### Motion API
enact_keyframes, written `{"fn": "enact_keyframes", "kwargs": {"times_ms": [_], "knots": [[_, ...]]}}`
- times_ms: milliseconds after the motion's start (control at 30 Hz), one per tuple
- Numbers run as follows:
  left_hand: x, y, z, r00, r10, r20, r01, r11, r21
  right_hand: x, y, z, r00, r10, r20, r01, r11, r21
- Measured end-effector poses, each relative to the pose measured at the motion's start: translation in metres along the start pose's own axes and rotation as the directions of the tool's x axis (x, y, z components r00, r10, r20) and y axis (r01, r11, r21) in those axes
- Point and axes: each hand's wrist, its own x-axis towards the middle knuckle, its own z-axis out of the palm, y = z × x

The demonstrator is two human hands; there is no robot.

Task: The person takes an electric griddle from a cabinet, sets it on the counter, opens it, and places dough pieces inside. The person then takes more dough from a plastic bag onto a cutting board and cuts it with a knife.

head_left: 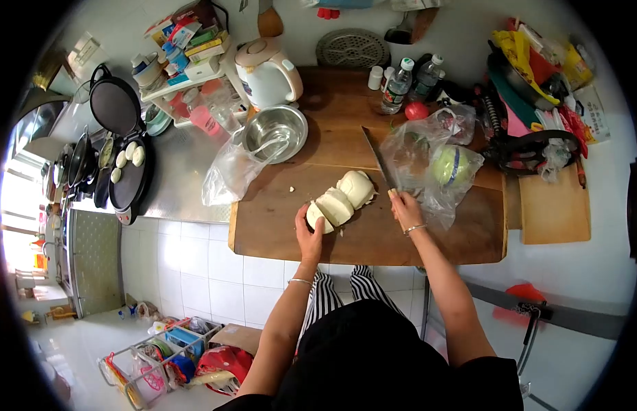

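Observation:
My left hand (311, 236) is closed around the near end of a cream-coloured cut piece (319, 217), which looks like cabbage. Against it lie a thicker middle piece (336, 206) and a rounded piece (357, 189), all on the wooden board (284, 236). In my right hand (406, 209) is the handle of a kitchen knife (378, 156). Its blade points up and left toward the back of the board, to the right of the pieces and apart from them. A green cabbage (452, 166) with a blue band sits in a clear plastic bag (409, 147) beyond the knife.
A steel bowl (301, 130) and another plastic bag (226, 175) are at back left, near a kettle (263, 72). Water bottles (397, 88) stand behind. An open electric griddle (132, 181) holds several pale rounds at far left. A small board (555, 209) is at right.

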Motion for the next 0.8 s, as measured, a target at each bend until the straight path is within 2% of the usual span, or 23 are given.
{"fn": "enact_keyframes", "kwargs": {"times_ms": [33, 67, 133, 167, 267, 333, 400, 533, 600, 667, 767, 800], "knots": [[0.000, 0.003, 0.000, 1.000, -0.004, -0.010, 0.004, 1.000, 0.007, 0.007, 0.005, -0.004, 0.995, -0.021, -0.094, -0.002, 0.972, -0.236], [-0.001, 0.008, 0.000, 1.000, 0.013, -0.006, -0.012, 0.999, 0.032, 0.026, 0.035, -0.014, 0.975, -0.155, -0.157, 0.082, 0.914, -0.397], [-0.002, 0.007, 0.001, 1.000, 0.029, -0.005, -0.028, 0.998, 0.058, 0.020, 0.017, -0.027, 0.951, -0.237, -0.197, 0.074, 0.796, -0.601], [-0.001, 0.006, 0.002, 0.999, 0.033, -0.007, -0.033, 0.997, 0.073, 0.023, 0.019, -0.033, 0.940, -0.270, -0.206, 0.078, 0.763, -0.642], [0.000, 0.003, 0.003, 0.999, 0.033, -0.013, -0.031, 0.994, 0.105, 0.038, 0.038, -0.045, 0.910, -0.337, -0.243, 0.075, 0.708, -0.703], [-0.002, 0.004, 0.003, 1.000, 0.022, -0.011, -0.021, 0.992, 0.124, 0.041, 0.041, -0.048, 0.920, -0.314, -0.233, 0.074, 0.724, -0.685], [-0.002, 0.004, 0.005, 1.000, -0.022, -0.023, 0.022, 1.000, 0.002, 0.046, 0.048, -0.049, 0.898, -0.404, -0.172, 0.175, 0.689, -0.704], [0.000, 0.003, 0.004, 1.000, -0.026, -0.009, 0.027, 0.998, 0.061, 0.054, 0.057, -0.049, 0.883, -0.442, -0.157, 0.210, 0.671, -0.711], [0.000, 0.002, 0.002, 0.999, -0.045, -0.005, 0.045, 0.999, 0.031, 0.048, 0.057, -0.049, 0.863, -0.478, -0.163, 0.233, 0.663, -0.712], [0.000, 0.003, 0.001, 0.999, -0.041, 0.012, 0.041, 0.999, 0.011, 0.036, 0.054, -0.048, 0.877, -0.441, -0.190, 0.180, 0.667, -0.723], [0.003, 0.004, -0.001, 0.999, -0.027, 0.044, 0.026, 0.999, 0.040, 0.004, 0.029, -0.024, 0.687, -0.700, -0.196, 0.359, 0.562, -0.745], [0.004, -0.006, -0.003, 0.998, -0.031, 0.060, 0.031, 1.000, 0.003, 0.000, 0.052, -0.006, 0.877, -0.449, -0.173, 0.316, 0.808, -0.497]]}}
